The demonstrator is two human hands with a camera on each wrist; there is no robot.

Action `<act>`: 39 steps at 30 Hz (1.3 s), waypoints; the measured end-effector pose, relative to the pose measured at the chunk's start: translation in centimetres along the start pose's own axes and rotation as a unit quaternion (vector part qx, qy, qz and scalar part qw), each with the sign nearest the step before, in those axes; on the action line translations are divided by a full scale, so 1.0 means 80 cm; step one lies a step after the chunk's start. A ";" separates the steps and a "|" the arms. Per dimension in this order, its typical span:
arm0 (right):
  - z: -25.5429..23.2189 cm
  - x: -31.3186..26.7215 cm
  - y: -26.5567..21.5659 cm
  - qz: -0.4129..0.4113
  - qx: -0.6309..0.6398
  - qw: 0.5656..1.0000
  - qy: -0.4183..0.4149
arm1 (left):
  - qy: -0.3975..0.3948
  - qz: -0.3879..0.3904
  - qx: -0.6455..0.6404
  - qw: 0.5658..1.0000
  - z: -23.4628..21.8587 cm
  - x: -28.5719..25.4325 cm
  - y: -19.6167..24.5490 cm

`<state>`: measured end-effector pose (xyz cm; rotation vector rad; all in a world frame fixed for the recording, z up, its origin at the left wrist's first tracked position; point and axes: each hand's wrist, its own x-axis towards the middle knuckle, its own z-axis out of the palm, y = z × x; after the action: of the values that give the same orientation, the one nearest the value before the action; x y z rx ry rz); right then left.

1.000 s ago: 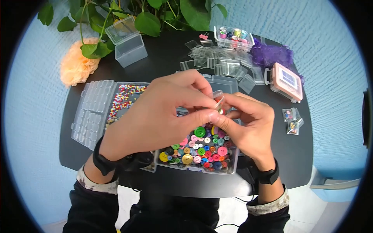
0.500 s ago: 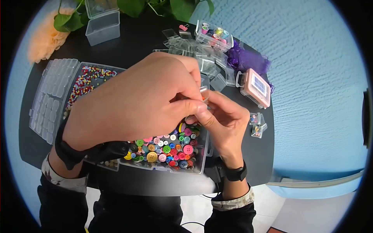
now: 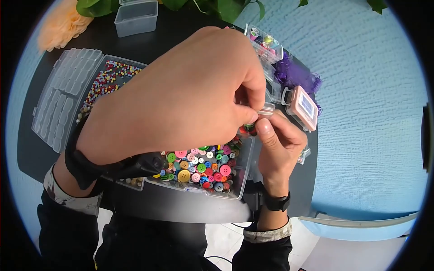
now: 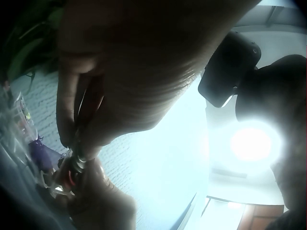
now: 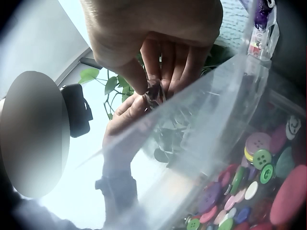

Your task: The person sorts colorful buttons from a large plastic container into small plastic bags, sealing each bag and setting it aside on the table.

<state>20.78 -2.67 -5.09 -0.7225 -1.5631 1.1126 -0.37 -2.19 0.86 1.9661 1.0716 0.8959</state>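
Both hands meet above the button box (image 3: 247,174) in the head view. My left hand (image 3: 181,95) pinches the top of a small clear bag (image 3: 266,109) between thumb and fingers. From the right, my right hand (image 3: 282,144) grips the same bag lower down, thumb against it. Green and red pieces show inside the bag, partly covered by the fingers. In the left wrist view the bag (image 4: 76,165) lies between the two hands' fingertips. The right wrist view shows the fingers of both hands closed around the bag (image 5: 154,92).
A bead tray (image 3: 110,72) with its lid (image 3: 68,90) lies left. An empty clear box (image 3: 135,19) stands at the back, near a plant (image 3: 230,9). Toward the right are a box of spools (image 3: 270,53), purple mesh (image 3: 298,77) and a pink-lidded case (image 3: 304,108).
The head view has shifted. The left hand's wrist and fingers have turned over the bag, and the bag's clear top edge now shows flat between the two thumbs.
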 end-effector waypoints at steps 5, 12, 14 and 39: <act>-0.004 0.000 -0.008 0.037 0.009 0.999 -0.006 | -0.014 0.008 -0.001 1.000 0.003 -0.001 0.000; -0.001 0.000 -0.006 0.049 0.024 0.998 -0.018 | -0.030 -0.006 -0.006 1.000 0.000 -0.002 -0.001; 0.000 0.000 -0.006 0.057 0.021 0.998 -0.018 | -0.025 0.018 0.034 0.999 0.000 -0.002 -0.005; 0.003 -0.001 -0.004 0.048 0.074 0.996 -0.001 | -0.017 -0.021 -0.031 0.999 0.008 -0.001 -0.007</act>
<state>20.63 -2.95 -4.83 -0.7017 -1.4430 1.2858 -0.09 -2.19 0.03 1.8937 1.0492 0.8596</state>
